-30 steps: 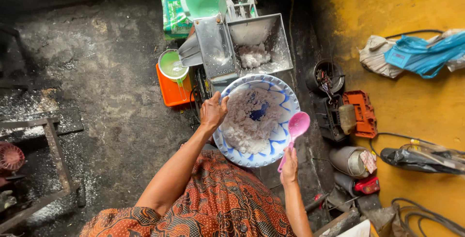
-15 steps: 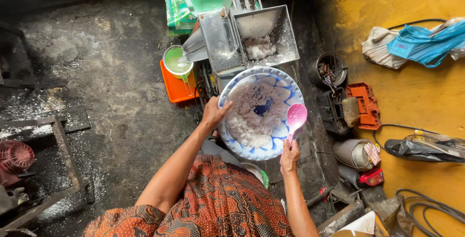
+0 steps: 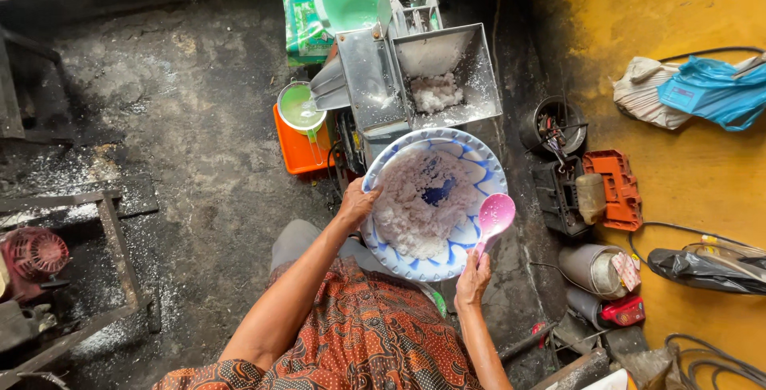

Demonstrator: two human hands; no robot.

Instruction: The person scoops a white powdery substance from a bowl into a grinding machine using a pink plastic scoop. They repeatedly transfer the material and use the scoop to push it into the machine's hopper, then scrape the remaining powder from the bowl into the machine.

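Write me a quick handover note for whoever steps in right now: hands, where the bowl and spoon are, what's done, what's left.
Left hand grips the left rim of the blue-and-white bowl, held just below the metal machine's tray.
Right hand holds the pink spoon by its handle, scoop over the bowl's right edge.
Done: the bowl holds a mound of white shredded stuff.
Left: a small clump sits in the tray.

Soft daylight, sharp focus, dim upper-left corner, wide-angle edge distortion.
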